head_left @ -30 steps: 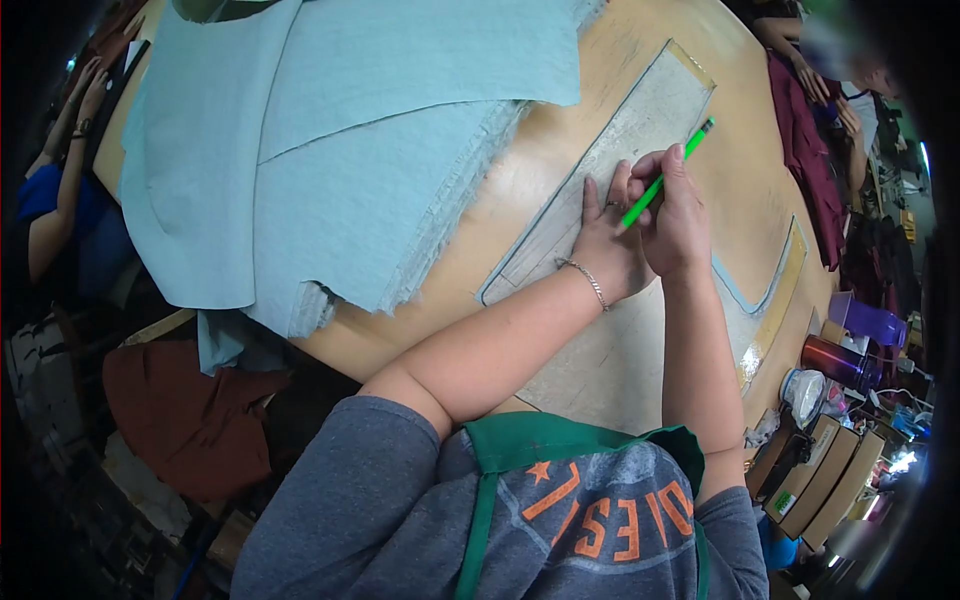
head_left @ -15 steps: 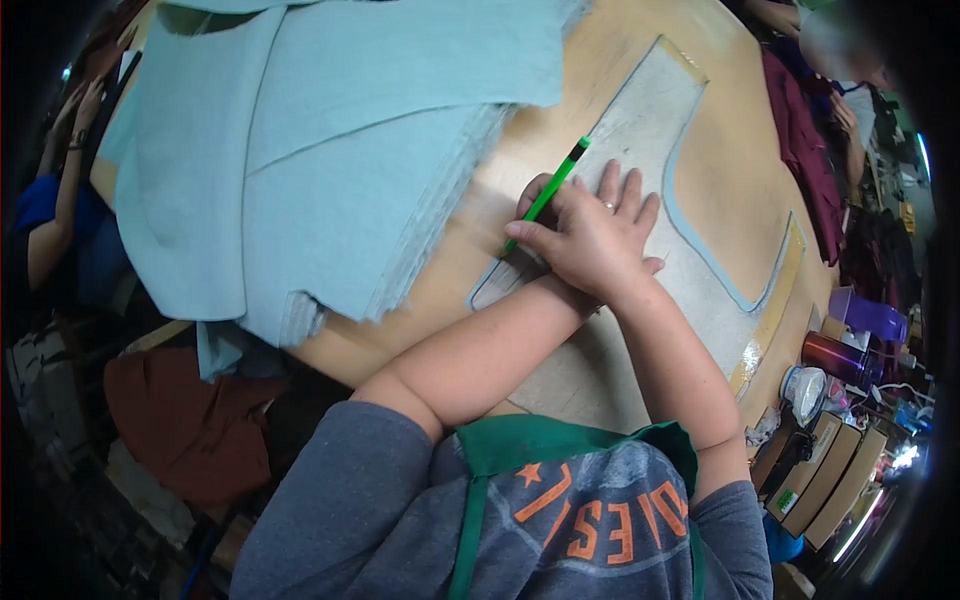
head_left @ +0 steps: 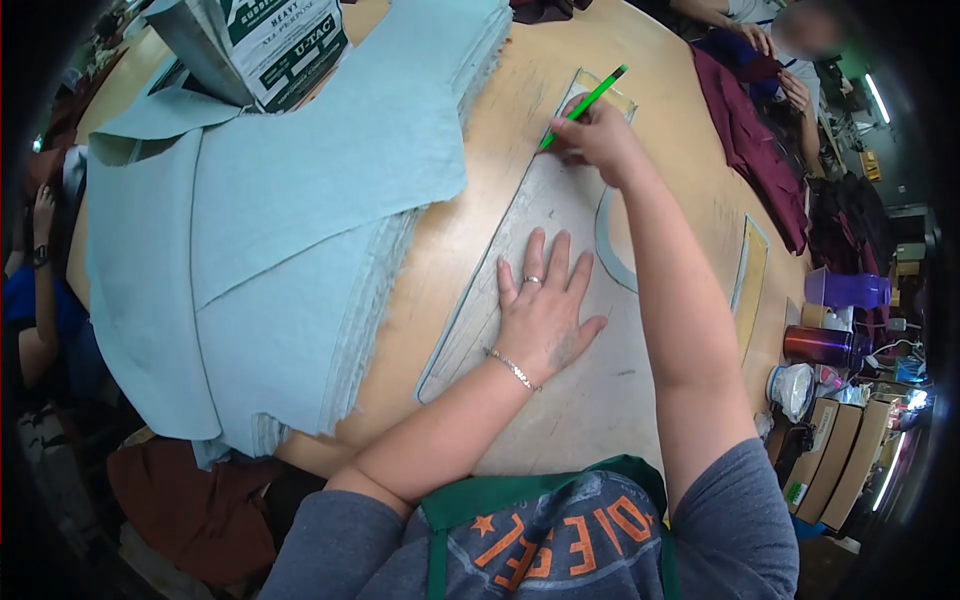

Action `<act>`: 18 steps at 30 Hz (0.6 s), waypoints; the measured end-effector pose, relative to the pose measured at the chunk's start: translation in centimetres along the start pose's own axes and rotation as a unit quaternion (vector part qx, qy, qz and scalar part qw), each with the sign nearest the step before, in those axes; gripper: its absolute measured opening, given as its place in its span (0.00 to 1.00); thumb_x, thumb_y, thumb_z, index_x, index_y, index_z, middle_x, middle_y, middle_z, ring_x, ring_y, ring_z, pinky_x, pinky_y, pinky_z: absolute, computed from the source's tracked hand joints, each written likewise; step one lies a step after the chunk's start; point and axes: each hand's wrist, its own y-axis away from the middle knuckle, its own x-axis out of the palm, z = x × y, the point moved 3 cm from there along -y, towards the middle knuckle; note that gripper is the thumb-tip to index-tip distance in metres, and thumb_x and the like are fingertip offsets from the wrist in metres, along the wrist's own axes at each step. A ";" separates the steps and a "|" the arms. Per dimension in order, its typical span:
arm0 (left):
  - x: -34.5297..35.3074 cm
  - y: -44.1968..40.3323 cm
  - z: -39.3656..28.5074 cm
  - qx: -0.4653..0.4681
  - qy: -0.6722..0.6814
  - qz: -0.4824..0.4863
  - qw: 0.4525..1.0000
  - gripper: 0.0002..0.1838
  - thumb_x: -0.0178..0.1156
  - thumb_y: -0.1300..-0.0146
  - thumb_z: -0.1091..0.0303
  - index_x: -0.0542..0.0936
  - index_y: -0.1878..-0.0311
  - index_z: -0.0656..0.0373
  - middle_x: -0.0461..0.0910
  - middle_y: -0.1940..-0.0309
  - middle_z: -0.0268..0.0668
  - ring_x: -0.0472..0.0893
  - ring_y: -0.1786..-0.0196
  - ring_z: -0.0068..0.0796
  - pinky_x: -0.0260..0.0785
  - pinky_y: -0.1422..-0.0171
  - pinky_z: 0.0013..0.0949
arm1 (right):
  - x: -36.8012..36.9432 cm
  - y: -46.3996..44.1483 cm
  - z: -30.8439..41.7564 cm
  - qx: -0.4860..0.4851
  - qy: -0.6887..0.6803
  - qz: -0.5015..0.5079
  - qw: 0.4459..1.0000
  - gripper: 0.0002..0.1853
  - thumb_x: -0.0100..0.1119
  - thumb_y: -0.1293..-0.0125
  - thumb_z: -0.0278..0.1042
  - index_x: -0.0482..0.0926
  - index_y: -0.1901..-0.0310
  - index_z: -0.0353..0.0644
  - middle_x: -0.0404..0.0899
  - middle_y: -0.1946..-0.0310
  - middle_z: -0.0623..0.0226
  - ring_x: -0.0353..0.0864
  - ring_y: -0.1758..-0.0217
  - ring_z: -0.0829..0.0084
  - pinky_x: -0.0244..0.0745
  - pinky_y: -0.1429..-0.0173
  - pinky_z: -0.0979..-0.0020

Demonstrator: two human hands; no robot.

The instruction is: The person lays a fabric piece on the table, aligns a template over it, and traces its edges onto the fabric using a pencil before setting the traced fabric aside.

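My left hand (head_left: 548,307) lies flat on a grey pattern template (head_left: 580,400), fingers spread, a ring and a bracelet on it. Farther up, my right hand (head_left: 597,142) grips a green pencil (head_left: 585,106), its lower end at the template's left edge near the top. The template has a curved cut-out edged in pale blue and yellowish tape on its end. To the left lies a thick stack of light blue fabric pieces (head_left: 290,200) with frayed edges.
A can-like package with green lettering (head_left: 290,50) stands on the fabric. Maroon cloth (head_left: 745,145) hangs over the table's right edge, beside a person handling dark cloth. A tumbler (head_left: 822,345), a purple container (head_left: 850,290) and cardboard boxes (head_left: 835,455) sit at right. Another person's arm shows at far left.
My right hand has moved up along the template's left edge with the pencil. My arms were crossed; now my left hand shows fully, flat on the template. The view has shifted.
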 end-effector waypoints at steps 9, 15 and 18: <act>0.0 -0.2 0.1 0.002 0.007 0.006 1.000 0.36 0.56 0.50 0.46 0.62 0.39 0.51 0.50 0.36 0.43 0.43 0.33 0.49 0.44 0.41 0.66 | -5.7 -9.0 -0.5 0.011 -0.036 -0.096 0.995 0.09 0.56 0.42 0.32 0.68 0.61 0.43 0.77 0.71 0.66 0.79 0.70 0.72 0.71 0.68 0.70; 0.0 -0.2 0.1 0.004 0.011 -0.005 1.000 0.36 0.57 0.51 0.46 0.62 0.39 0.52 0.50 0.36 0.43 0.43 0.32 0.48 0.44 0.42 0.66 | -4.9 -7.8 -0.2 -0.267 0.138 -0.273 0.914 0.08 0.56 0.42 0.33 0.71 0.64 0.39 0.77 0.73 0.64 0.77 0.71 0.74 0.71 0.65 0.76; -0.1 0.0 0.2 0.000 0.017 -0.015 1.000 0.36 0.57 0.51 0.46 0.62 0.39 0.52 0.50 0.36 0.43 0.44 0.33 0.47 0.44 0.41 0.65 | -2.0 -2.5 0.9 -0.194 -0.096 -0.160 0.963 0.09 0.57 0.43 0.33 0.72 0.65 0.37 0.76 0.75 0.65 0.76 0.72 0.76 0.70 0.66 0.77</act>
